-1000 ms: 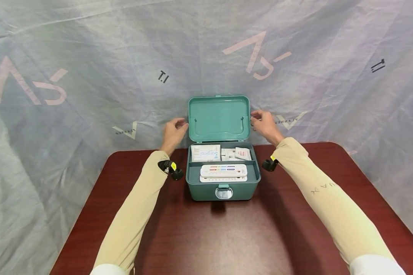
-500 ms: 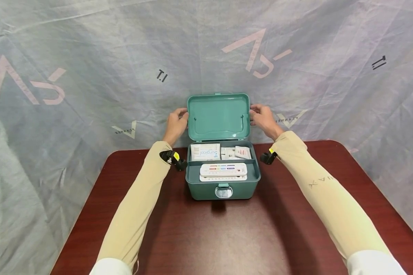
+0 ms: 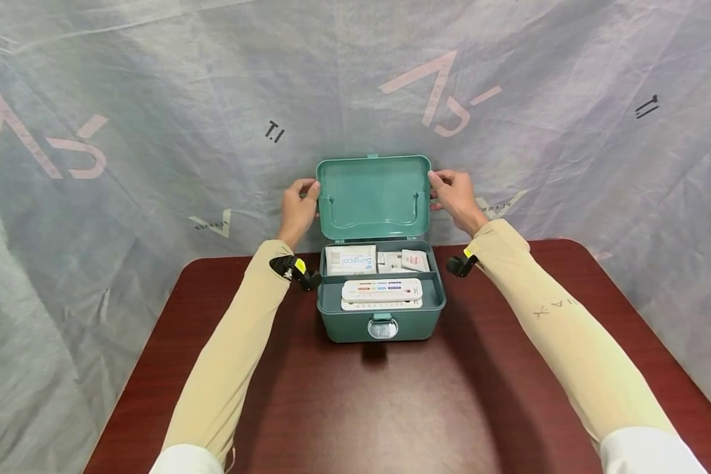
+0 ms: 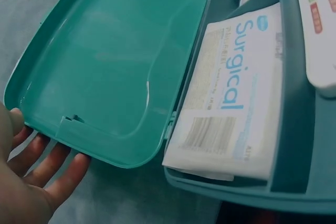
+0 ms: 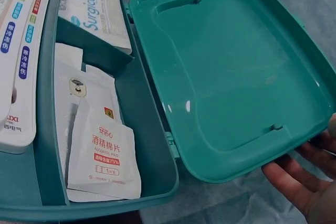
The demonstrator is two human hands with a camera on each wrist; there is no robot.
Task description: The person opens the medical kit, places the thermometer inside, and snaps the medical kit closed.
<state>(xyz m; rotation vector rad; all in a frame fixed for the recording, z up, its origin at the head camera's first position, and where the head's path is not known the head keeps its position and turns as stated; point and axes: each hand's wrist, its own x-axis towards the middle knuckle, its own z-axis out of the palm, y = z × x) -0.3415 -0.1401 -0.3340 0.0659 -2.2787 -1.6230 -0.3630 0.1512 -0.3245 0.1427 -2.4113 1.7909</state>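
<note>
A green first-aid box (image 3: 349,327) stands on the table with its lid (image 3: 373,194) raised. My left hand (image 3: 298,209) holds the lid's left side, thumb at the front rim and fingers behind it. On the opposite side my right hand (image 3: 457,199) grips the lid's edge, its fingers (image 5: 294,179) reaching behind the rim. Inside the box's rear left compartment lies a white pack printed "Surgical" (image 4: 226,93). Alcohol pad sachets (image 5: 105,153) fill the rear right one. Two white thermometers (image 3: 382,289) with coloured labels lie stacked in the front compartment.
The dark red-brown table (image 3: 367,408) extends in front of the box and to both sides. A grey printed cloth (image 3: 213,145) hangs right behind the table's back edge. A metal latch (image 3: 382,328) sits on the box's front.
Both hands have moved up along the lid's sides and taken hold of its edges. The lid looks tipped slightly forward. The box's contents lie as before.
</note>
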